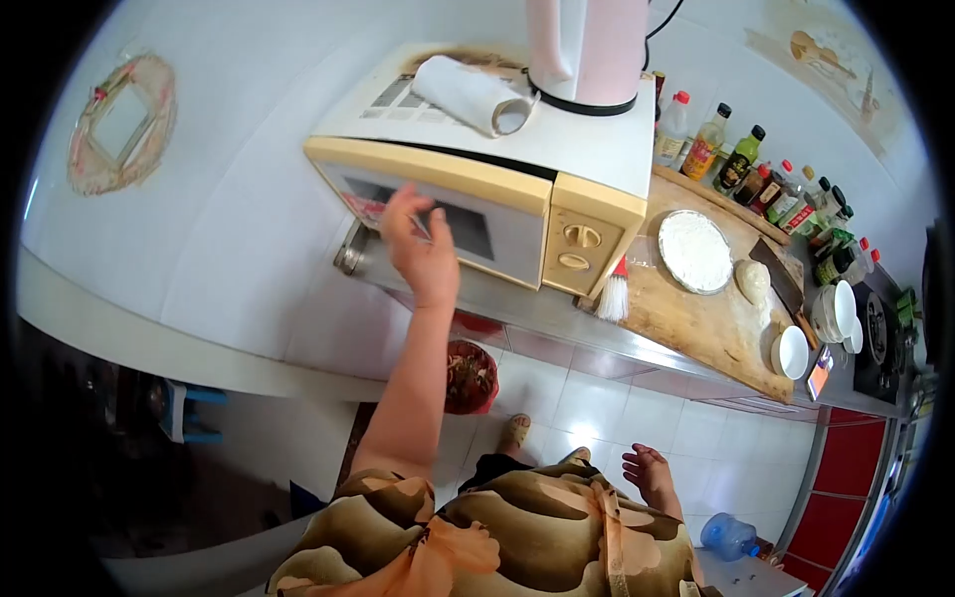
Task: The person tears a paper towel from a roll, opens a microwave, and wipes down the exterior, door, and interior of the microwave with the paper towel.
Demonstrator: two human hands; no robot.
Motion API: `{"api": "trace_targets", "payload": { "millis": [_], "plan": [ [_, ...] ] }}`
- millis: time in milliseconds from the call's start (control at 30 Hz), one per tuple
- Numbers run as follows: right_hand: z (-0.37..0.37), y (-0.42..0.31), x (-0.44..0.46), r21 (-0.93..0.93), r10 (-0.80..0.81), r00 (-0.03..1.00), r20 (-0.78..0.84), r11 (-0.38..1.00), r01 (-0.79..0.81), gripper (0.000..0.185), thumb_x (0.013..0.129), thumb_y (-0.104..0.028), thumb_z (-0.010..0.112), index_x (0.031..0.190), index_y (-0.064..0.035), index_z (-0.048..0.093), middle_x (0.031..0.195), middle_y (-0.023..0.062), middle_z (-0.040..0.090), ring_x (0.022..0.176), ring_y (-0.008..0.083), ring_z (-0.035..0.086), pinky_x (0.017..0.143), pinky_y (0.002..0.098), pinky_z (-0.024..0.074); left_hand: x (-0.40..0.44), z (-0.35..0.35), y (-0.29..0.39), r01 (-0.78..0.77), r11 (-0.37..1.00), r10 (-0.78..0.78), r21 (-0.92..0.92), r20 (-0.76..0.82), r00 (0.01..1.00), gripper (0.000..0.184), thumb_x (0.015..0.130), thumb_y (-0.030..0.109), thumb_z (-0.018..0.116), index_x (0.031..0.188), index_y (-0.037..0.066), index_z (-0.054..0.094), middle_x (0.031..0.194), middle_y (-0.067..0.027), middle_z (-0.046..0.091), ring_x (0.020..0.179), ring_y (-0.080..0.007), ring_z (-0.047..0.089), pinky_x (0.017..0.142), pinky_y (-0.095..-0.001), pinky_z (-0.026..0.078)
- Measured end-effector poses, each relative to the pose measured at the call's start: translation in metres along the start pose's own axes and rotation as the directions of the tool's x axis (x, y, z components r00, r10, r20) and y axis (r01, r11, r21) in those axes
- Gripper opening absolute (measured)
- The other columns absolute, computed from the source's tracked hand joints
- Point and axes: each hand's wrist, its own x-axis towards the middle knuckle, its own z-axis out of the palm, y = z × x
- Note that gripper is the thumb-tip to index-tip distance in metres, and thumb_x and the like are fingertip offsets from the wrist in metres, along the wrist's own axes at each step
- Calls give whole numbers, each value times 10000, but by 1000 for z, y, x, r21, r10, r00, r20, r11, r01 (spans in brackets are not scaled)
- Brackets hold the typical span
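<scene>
My left hand [420, 245] is raised in front of the door [517, 254] of a cream and white microwave oven [597, 234]. Its fingers are apart, slightly blurred, and hold nothing; whether they touch the door I cannot tell. A dark gap runs along the door's top edge, so it looks slightly ajar. Low beside my body hangs my right hand [649, 470], empty, with loosely parted fingers. On top of the microwave lie a paper towel roll [468, 95] and a pink electric kettle [589, 55] standing upright.
Right of the microwave, a wooden board [686, 328] carries a plate of white flour [694, 252], dough [754, 283], and a cleaver [778, 279]. Several bottles [741, 159] line the wall. A white-bristled brush [614, 297] hangs over the edge. Below stands a red bin [487, 396].
</scene>
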Motion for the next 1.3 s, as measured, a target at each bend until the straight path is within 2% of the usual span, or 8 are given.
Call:
{"api": "trace_targets", "payload": {
  "millis": [200, 400, 567, 733, 867, 933, 1000, 1300],
  "plan": [
    [10, 10, -2, 26, -7, 1000, -7, 1000, 8, 361, 918, -269, 575, 1209, -58, 539, 1058, 135, 654, 905, 247, 628, 775, 375, 529, 100, 3, 43, -326, 935, 308, -141, -137, 942, 587, 750, -91, 501, 1304, 103, 520, 1280, -138, 548, 1229, -294, 488, 1044, -394, 363],
    [21, 25, -15, 158, -10, 994, -107, 987, 26, 324, 927, -266, 573, 1179, -63, 556, 1056, 129, 663, 911, 251, 637, 772, 371, 527, 184, 34, 33, -640, 765, 568, 67, 398, 721, 628, 739, -86, 494, 1336, 107, 497, 1344, -100, 522, 1309, -314, 418, 1089, -457, 305],
    [35, 37, -32, 226, -17, 990, -139, 973, 49, 278, 926, -240, 577, 1141, -64, 579, 1008, 118, 678, 874, 231, 653, 758, 356, 534, 176, 59, 47, -654, 742, 312, 146, 789, 530, 589, 726, -19, 592, 1291, 135, 531, 1306, -79, 556, 1306, -291, 423, 1123, -542, 223],
    [54, 50, -39, 292, -23, 992, -127, 955, 60, 233, 922, -228, 586, 1097, -74, 595, 952, 89, 681, 811, 209, 662, 714, 343, 548, 187, 31, 70, -706, 689, 468, 166, 641, 608, 545, 701, 100, 712, 1223, 95, 559, 1204, -60, 607, 1173, -251, 535, 1092, -488, 316],
    [68, 30, -38, 228, -129, 989, -69, 963, 142, 273, 930, -235, 580, 1147, -71, 592, 969, 98, 685, 780, 191, 655, 698, 321, 542, 174, -38, 106, -220, 921, 352, -322, 443, 825, 447, 805, 175, 675, 1189, -4, 532, 1075, -108, 629, 1008, -198, 617, 887, -339, 509],
    [84, -1, -46, 135, -243, 970, -18, 961, 244, 312, 944, -257, 567, 1190, -65, 576, 1017, 99, 673, 816, 176, 637, 724, 313, 529, 153, -60, 109, 457, 599, 152, -657, 654, 741, 507, 819, 197, 663, 1218, -53, 476, 1013, -127, 637, 976, -213, 629, 851, -344, 533],
    [107, -47, -65, 119, -341, 936, 88, 936, 330, 348, 954, -278, 550, 1229, -64, 558, 1087, 94, 655, 885, 175, 624, 779, 317, 512, 127, -67, 99, 725, 457, 44, -516, 827, 561, 582, 818, 223, 673, 1265, -61, 432, 1020, -142, 629, 924, -216, 645, 811, -344, 554],
    [195, -162, -134, 254, -544, 496, 677, 805, 537, 802, 868, -598, 564, 1428, -55, 376, 1410, 86, 459, 1247, 214, 459, 1074, 382, 293, -9, -86, 128, 930, 143, -87, -338, 932, 352, 664, 864, 378, 615, 1321, -59, 413, 1240, -202, 559, 1096, -265, 588, 919, -376, 493]
  ]
}}
